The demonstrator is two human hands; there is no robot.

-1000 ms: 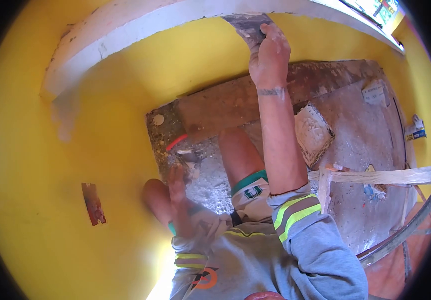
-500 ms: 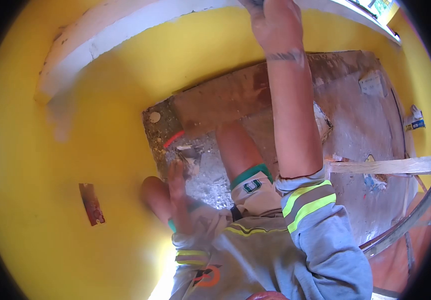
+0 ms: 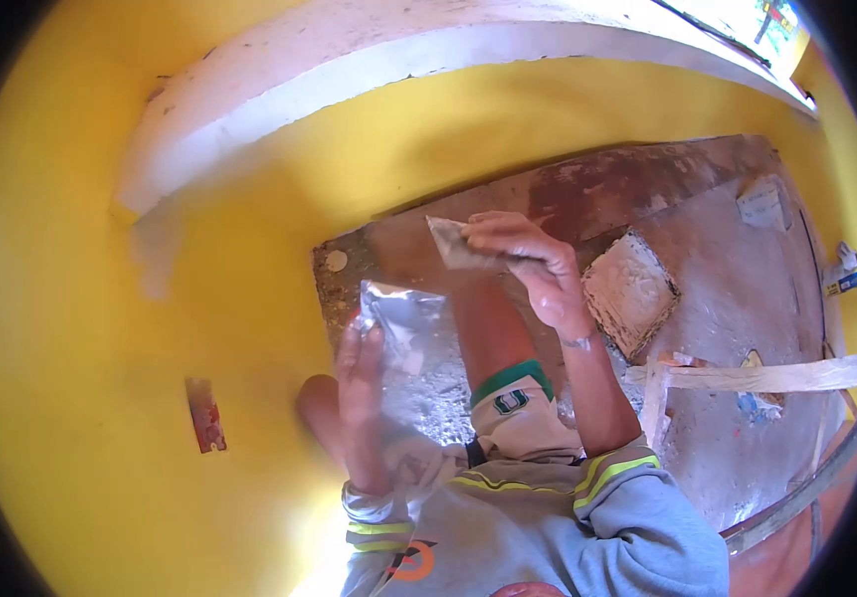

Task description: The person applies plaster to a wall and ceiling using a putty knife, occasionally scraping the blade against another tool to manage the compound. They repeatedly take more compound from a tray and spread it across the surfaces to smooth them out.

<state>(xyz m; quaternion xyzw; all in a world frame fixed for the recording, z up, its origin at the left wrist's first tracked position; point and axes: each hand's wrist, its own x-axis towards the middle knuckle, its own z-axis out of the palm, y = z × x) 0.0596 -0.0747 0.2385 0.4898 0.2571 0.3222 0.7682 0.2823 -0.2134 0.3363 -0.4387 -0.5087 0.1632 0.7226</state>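
My left hand (image 3: pixel 361 363) is closed on the edge of a shiny, flat metal blade (image 3: pixel 403 316), which is blurred and tilted up; any handle is hidden. Just to its right and a little higher, my right hand (image 3: pixel 528 261) grips a thin, greyish flat blade (image 3: pixel 456 246) with a pointed corner, its fingers bent over the near end. The two blades are apart, both held in front of my knees. Beyond my right wrist lies a square, whitish, crusted slab or tray (image 3: pixel 632 294) on the dusty floor covering.
A yellow wall (image 3: pixel 259 328) with a pale ledge (image 3: pixel 349 104) curves round the left and front. A reddish wall box opening (image 3: pixel 205 416) is at the left. On the right are a wooden bar (image 3: pixel 766 374), a hose-like tube (image 3: pixel 806 473) and a small carton (image 3: pixel 764 204).
My right hand has come down from high near the ledge to beside the left hand. My left hand has risen slightly, its blade now turned up and catching light.
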